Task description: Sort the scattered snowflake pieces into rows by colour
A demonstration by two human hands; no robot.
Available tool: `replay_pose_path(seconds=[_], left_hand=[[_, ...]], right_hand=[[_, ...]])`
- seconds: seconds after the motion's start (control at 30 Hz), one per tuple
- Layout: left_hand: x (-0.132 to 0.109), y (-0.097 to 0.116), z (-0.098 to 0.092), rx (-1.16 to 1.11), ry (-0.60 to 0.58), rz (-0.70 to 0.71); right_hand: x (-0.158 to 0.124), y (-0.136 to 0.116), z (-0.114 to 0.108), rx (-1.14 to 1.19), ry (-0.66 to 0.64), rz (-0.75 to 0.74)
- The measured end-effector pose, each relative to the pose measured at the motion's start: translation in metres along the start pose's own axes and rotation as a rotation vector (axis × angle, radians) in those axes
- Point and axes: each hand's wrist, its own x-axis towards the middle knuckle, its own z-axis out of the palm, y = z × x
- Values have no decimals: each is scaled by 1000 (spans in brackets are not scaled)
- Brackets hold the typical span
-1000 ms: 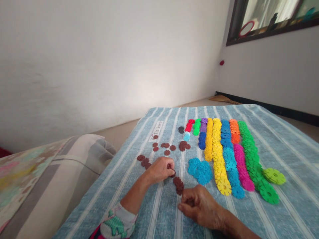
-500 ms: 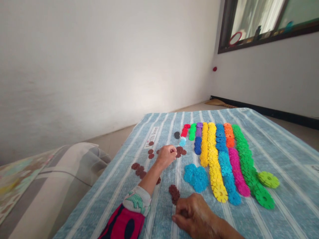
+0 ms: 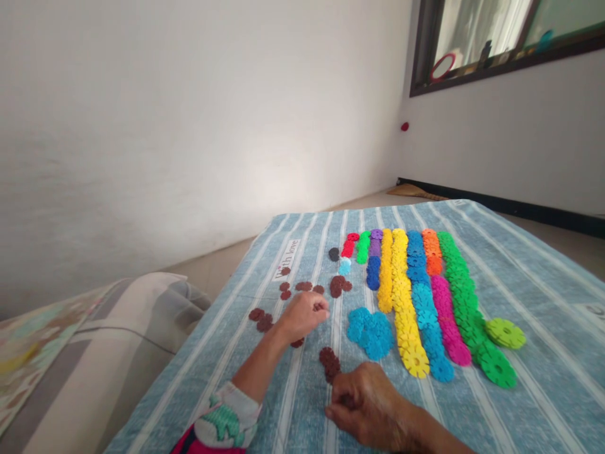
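Note:
My left hand [image 3: 305, 313] is closed, fingers curled together, over the striped cloth among brown discs [image 3: 337, 286]; what it holds, if anything, is hidden. My right hand [image 3: 362, 403] is curled closed beside a short overlapping row of brown discs [image 3: 329, 364] near the front; its grip is too dark to make out. More brown discs [image 3: 265, 322] lie to the left of my left hand. A pile of light blue discs [image 3: 371, 333] sits between and beyond the two hands.
Overlapping rows of yellow discs [image 3: 404, 290], blue, orange, magenta discs [image 3: 448, 321] and green discs [image 3: 466, 302] run down the blue striped cloth [image 3: 534, 302]. Lime discs [image 3: 505, 333] lie at right. A black disc [image 3: 334, 254] lies near the red ones. Grey-white fabric [image 3: 123, 353] is at left.
My left hand has drawn back toward me and slightly left, away from the brown discs at the centre, uncovering several others. My right hand has hardly moved. The view has shifted slightly.

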Motion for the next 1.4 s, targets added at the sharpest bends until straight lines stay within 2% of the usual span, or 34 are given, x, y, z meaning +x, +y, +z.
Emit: replay_pose_path(seconds=[0.2, 0.53, 0.77, 0.97, 1.2, 1.4], left_hand=[[-36, 8, 2, 50, -188, -29], [-55, 26, -1, 184, -377, 107], [-52, 17, 0, 140, -380, 122], [-46, 9, -6, 74, -358, 116], [-35, 5, -6, 46, -183, 30], [-4, 10, 2, 97, -43, 28]], right_hand=[[-1, 0, -2, -52, -44, -28], [-2, -1, -3, -118, -78, 3], [-3, -1, -4, -126, -85, 8], [-3, -5, -7, -116, -77, -6], [-3, -1, -3, -92, -63, -11], [-1, 1, -1, -100, -38, -25]])
